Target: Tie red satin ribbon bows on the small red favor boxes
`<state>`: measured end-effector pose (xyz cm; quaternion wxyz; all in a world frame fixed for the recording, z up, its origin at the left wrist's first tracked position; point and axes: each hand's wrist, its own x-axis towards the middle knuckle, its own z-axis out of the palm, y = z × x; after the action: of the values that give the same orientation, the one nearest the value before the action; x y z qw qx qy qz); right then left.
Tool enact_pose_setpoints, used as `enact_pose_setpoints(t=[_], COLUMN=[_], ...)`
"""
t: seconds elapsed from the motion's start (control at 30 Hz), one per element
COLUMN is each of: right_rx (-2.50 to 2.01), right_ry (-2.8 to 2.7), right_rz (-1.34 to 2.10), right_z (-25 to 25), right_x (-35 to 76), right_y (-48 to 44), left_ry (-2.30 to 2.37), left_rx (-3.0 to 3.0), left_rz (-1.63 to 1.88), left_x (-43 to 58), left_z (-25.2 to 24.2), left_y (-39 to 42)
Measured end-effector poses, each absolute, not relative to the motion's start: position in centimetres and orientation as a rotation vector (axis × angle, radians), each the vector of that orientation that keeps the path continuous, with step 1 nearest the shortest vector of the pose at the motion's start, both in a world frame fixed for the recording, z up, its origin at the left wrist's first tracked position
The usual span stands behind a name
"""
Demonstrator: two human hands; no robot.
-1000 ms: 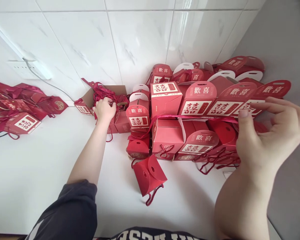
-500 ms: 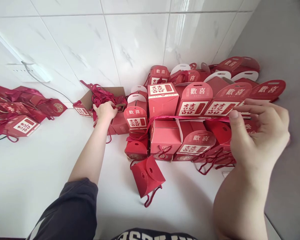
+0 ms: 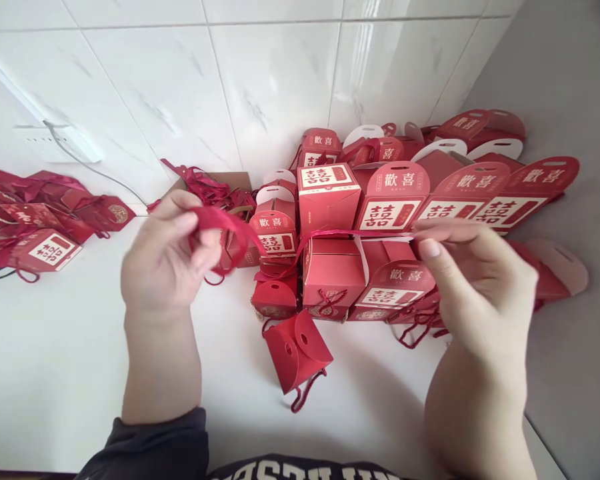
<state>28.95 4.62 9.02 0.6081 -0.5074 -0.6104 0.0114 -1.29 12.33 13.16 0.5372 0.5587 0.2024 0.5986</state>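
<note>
Held up at the left, my left hand (image 3: 167, 257) is closed on a red ribbon (image 3: 230, 223), part of which hangs in a loop beside the fingers. Thumb and fingertips of my right hand (image 3: 473, 280) pinch a stretch of red ribbon (image 3: 355, 233) that runs left, level across the boxes. Whether both hands hold one and the same ribbon I cannot tell. Behind my left hand stands an open carton (image 3: 235, 179) with a tangle of ribbons (image 3: 205, 187). Near my right hand is a red gift box (image 3: 393, 287) with white panels and gold-toned lettering.
More red gift boxes (image 3: 393, 197) are stacked against the tiled wall (image 3: 275, 87). A small red box with a cord handle (image 3: 297, 350) lies in front. Other red boxes (image 3: 53, 250) sit at the left, under a wall socket with a cable (image 3: 97, 173). A grey panel (image 3: 570, 200) bounds the right.
My left hand has come out of the carton toward me, bringing a red ribbon. My right hand has moved left and down, still pinching its ribbon.
</note>
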Motion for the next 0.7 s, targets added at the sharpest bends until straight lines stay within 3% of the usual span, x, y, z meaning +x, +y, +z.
enact_pose_setpoints(t=[0.23,0.37,0.5,0.7], right_rx=[-0.707,-0.739,-0.944,-1.116], right_ry=[-1.609,-1.489,-1.694,-2.097], right_rz=[1.235,1.438,1.044,-0.279], right_z=[7.6,7.1,7.6,7.9], right_x=[23.7,23.0,24.7,27.9], right_y=[3.8,4.1,3.7,3.0], left_ry=[0.747,0.719,0.627,0.674], left_rx=[1.511,1.519,1.357,1.335], left_rz=[0.815,0.715,0.528,0.463], left_x=[2.5,3.3,2.5,1.3], left_z=[10.5,10.2,10.3,10.7], left_y=[7.8,7.8,8.2,8.6])
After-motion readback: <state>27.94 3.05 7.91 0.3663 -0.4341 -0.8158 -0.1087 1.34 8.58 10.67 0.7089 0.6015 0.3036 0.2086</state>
